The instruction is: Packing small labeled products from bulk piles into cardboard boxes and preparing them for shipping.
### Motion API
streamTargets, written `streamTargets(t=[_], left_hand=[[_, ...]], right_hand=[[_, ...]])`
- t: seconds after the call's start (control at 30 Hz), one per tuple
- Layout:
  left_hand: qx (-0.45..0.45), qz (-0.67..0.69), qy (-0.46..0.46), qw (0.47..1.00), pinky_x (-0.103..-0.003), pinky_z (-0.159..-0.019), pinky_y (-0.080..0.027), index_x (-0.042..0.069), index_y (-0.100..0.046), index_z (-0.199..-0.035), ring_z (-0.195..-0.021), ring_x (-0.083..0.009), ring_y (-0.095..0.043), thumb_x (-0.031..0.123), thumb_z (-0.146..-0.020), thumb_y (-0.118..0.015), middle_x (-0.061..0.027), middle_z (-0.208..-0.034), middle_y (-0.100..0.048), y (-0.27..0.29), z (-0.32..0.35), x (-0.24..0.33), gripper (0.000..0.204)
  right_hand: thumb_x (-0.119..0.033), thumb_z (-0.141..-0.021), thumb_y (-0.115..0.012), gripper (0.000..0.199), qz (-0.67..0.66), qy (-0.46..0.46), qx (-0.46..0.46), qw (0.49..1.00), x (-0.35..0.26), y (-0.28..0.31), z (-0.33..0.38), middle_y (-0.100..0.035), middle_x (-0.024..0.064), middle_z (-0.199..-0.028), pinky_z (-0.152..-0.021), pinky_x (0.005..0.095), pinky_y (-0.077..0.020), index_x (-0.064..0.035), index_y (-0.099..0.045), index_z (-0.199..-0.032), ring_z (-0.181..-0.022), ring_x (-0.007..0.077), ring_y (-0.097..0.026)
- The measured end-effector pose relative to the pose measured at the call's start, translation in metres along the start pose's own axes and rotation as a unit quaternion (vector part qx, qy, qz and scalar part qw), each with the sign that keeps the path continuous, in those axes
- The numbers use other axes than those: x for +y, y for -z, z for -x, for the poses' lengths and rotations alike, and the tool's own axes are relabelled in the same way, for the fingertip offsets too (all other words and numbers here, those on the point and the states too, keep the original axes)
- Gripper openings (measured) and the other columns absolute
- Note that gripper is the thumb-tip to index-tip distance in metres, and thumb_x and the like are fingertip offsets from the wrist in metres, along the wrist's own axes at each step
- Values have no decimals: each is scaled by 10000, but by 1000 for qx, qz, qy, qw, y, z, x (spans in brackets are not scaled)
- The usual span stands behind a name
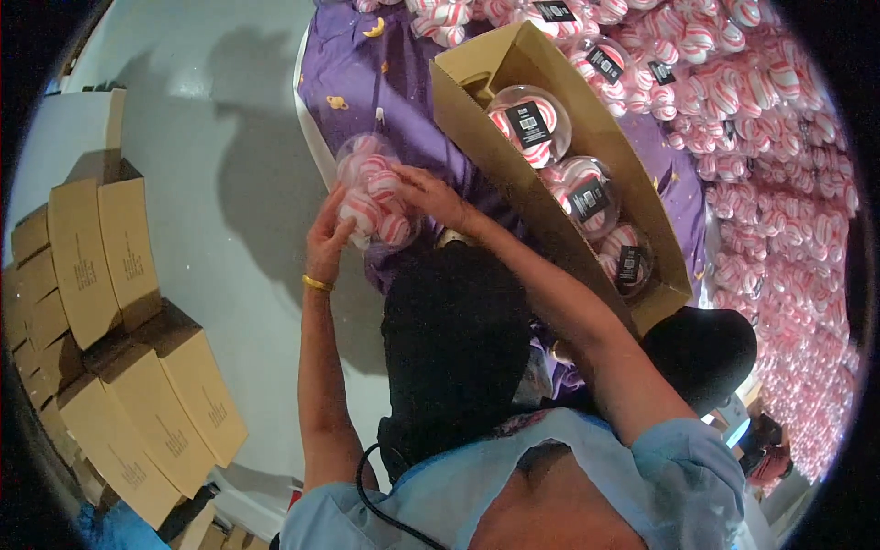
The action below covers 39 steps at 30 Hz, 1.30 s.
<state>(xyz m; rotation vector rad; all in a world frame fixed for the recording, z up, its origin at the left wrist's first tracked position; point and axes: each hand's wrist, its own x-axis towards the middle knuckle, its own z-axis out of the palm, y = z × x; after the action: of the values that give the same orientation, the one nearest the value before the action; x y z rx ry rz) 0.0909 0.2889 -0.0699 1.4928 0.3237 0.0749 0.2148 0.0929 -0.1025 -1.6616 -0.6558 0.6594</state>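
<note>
Between my two hands is a clear round container [371, 179] filled with red-and-white swirled balls that look like peppermint ornaments. My left hand [328, 231] holds its left and lower side. The fingers of my right hand [431, 195] curl against its right side. Just to the right, a long open cardboard box [467, 96] holds three similar clear containers [532, 126], standing in a row with black labels facing up. The underside of the held container is hidden.
A purple cloth [353, 69] with gold moons and planets lies under the box. Many more striped balls in clear packs [770, 211] are heaped along the right. At left, cardboard boxes [128, 440] stand stacked on the grey floor [183, 183].
</note>
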Motion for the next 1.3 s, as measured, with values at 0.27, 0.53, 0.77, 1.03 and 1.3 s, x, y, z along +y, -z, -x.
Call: streamTargets(t=[0.27, 0.53, 0.77, 1.03, 1.3], left_hand=[[68, 13, 36, 997, -280, -897, -431, 43, -385, -1365, -1148, -157, -474, 114, -924, -494, -79, -1376, -421, -15, 5, -15, 459], [227, 99, 138, 959, -374, -955, -424, 15, -416, -1297, -1079, -236, -548, 319, -955, -453, -118, -1253, -520, 16, -18, -100, 459], [-35, 436, 265, 860, -433, -956, -429, 61, -334, -1361, -1136, -276, -519, 414, -962, -376, -125, -1278, -503, -1, -7, -25, 534], [-6, 498, 38, 867, -496, -997, -376, 89, -308, -1384, -1215, -304, -445, 594, -902, -330, -114, -1352, -431, -36, -30, 65, 698], [27, 475, -137, 869, -572, -991, -329, 134, -278, -1407, -1271, -349, -358, 699, -787, -430, -114, -1395, -374, -90, -29, 142, 852]], right_hand=[[-561, -868, -466, 603, -534, -394, -15, 748, -83, 2, 5, -593, 89, -1154, -856, 431, -485, -82, -516, -1230, -1001, 226, -595], [-509, -877, -487, 551, -567, -257, -1, 783, 19, -49, 0, -589, 70, -1129, -846, 347, -493, -83, -524, -1225, -976, 190, -596], [-458, -908, -471, 522, -437, -302, -33, 847, -38, -14, -4, -597, 77, -1120, -879, 314, -459, -52, -512, -1234, -991, 189, -583], [-495, -883, -507, 642, -320, -90, -162, 929, -185, 56, -44, -528, 106, -1237, -941, 330, -422, -2, -451, -1289, -1089, 187, -531], [-587, -846, -498, 779, -199, -49, -20, 979, -259, 89, -5, -424, 141, -1334, -1001, 357, -336, -6, -352, -1344, -1224, 229, -403]])
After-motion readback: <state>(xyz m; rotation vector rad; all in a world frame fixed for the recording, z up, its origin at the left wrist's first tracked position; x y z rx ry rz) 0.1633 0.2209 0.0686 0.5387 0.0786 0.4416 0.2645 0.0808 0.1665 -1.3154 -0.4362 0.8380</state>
